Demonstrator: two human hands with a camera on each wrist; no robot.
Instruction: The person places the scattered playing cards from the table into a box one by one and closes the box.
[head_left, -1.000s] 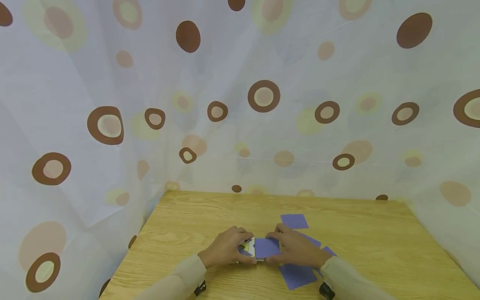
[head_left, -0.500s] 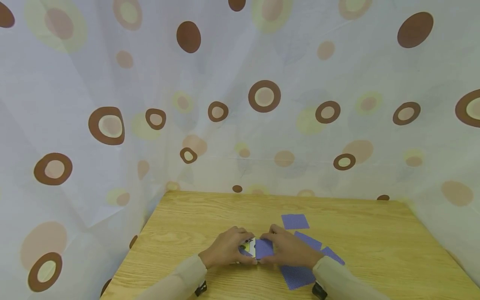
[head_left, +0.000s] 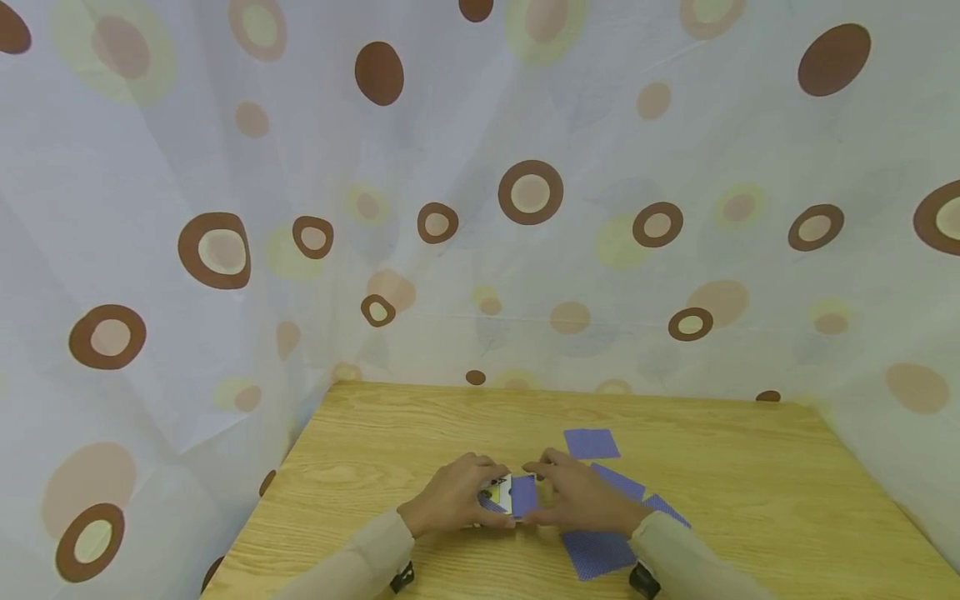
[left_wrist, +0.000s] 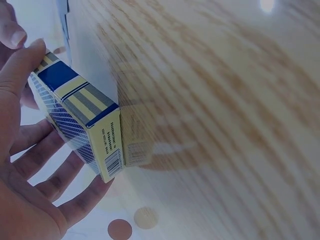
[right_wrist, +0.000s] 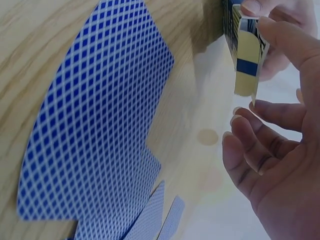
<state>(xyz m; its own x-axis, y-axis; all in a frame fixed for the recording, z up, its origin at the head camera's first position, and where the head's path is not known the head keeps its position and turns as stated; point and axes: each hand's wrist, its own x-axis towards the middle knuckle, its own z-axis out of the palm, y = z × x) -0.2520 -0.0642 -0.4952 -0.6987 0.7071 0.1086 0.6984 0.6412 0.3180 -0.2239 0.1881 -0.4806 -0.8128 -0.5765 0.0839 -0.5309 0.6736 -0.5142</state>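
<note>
I wear light sleeves (head_left: 367,550) on both forearms, with a dark device (head_left: 402,577) strapped beneath each wrist. The nearest loose card (head_left: 597,555) lies flat, patterned back upward, just beside the inner edge of my right forearm.

My left hand (head_left: 452,496) is clamped on a card box (left_wrist: 72,90): thumb along one edge, fingers spread along the opposite edge. The box is in front of me, between my two hands, held just above or on the table; the contact is unclear. Its upper face shows a picture in yellow, white and black. Its closed end, with a barcode panel (left_wrist: 111,145), is at the left.

A blue card (head_left: 524,497) projects from the right end of the box. My right hand (head_left: 588,493) has its thumb and index finger at opposite edges of this projecting part; the remaining fingers are apart and bent. A cream flap (right_wrist: 246,60) with a blue band is visible at this end.

Beyond my right hand, two patterned cards (head_left: 618,481) lie partly covered by my arm, and a single card (head_left: 592,443) lies farther back. The wooden table (head_left: 420,421) ends at a spotted curtain (head_left: 450,142).
</note>
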